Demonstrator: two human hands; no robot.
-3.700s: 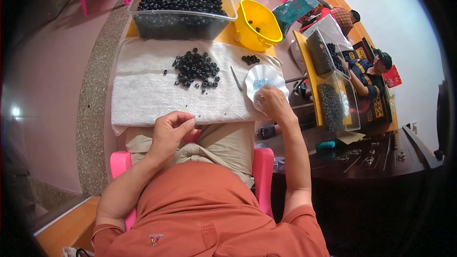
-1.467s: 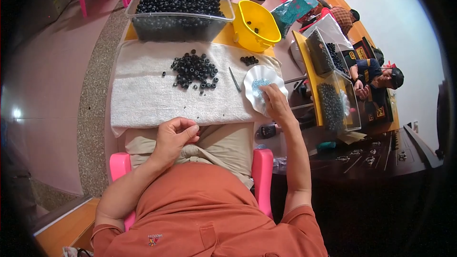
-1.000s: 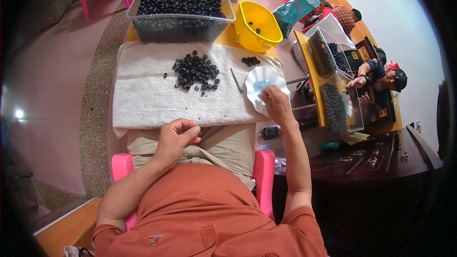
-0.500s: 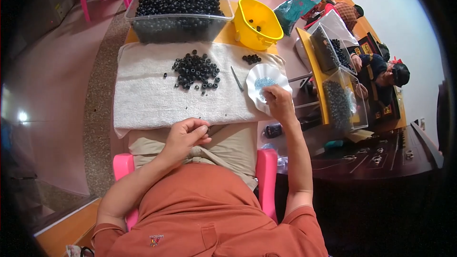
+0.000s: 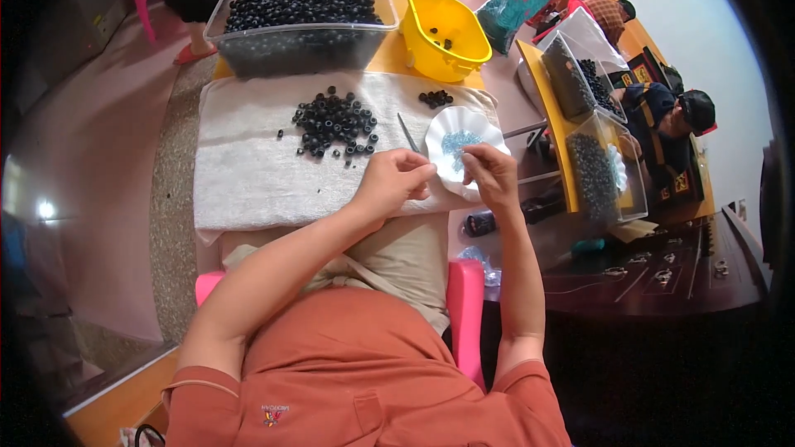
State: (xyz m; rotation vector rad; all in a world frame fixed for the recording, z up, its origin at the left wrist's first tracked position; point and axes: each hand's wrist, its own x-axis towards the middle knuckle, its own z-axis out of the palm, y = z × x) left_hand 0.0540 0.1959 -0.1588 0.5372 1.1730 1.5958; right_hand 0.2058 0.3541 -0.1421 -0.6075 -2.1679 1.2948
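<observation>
Towel-topped bench in a pink-floored room, both hands at the white dish

Using the white dish [image 5: 436, 136] as the landmark. It sits toward the right end of a white towel [image 5: 257, 190] spread over a yellow-orange bench [image 5: 387, 60], with a patch of tiny pale blue beads [image 5: 458, 143] inside. Left of the dish there's a loose pile of black beads [image 5: 338, 120], and a slim dark pointed tool [image 5: 409, 134] lies just beside the dish on that same side. Beyond it: a small black bead cluster [image 5: 435, 99], then a yellow basin [image 5: 425, 58], plus a big clear bin [image 5: 286, 54] of black beads farther back and left. Off to the dish's right, a co-worker [image 5: 662, 116] sits behind clear boxes [image 5: 592, 178].

Left hand [image 5: 391, 180] reaches across to the dish's left rim, palm turned in, thumb and fingertips drawn together. Right hand [image 5: 495, 180] hangs over the dish's right side, fingers bent down toward the thumb.

Honestly can't tell if either one is gripping something; anything that small gets lost between the fingers. Right hand also hides part of the dish's near rim. Past the dish, top left, someone's legs are cut off by the frame.
</observation>
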